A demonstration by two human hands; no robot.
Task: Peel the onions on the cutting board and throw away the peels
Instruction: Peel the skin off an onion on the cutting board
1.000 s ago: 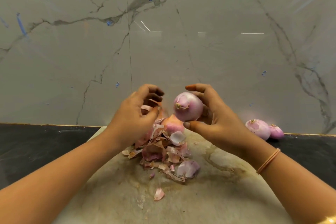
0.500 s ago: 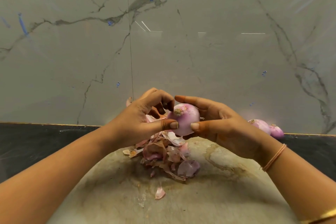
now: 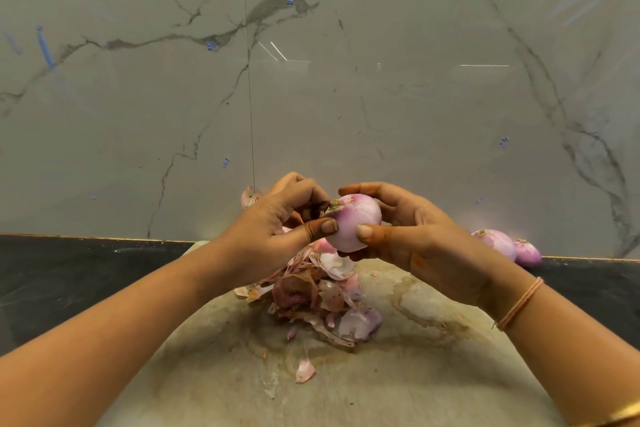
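A pale purple onion is held in the air above the stained cutting board. My right hand cups it from the right, thumb on its front. My left hand holds its left end, thumb against the skin and fingertips curled at the brown root end. Under both hands a heap of pink and brown peels lies on the board, with one loose flake nearer to me. Another onion peeks out from behind the heap, mostly hidden.
Two peeled onions lie on the black counter at the right, against the grey marble wall. A scrap of peel shows behind my left hand.
My left hand closed in from apart and took hold of the onion's root end. Both hands and the onion dropped slightly toward the peel heap.
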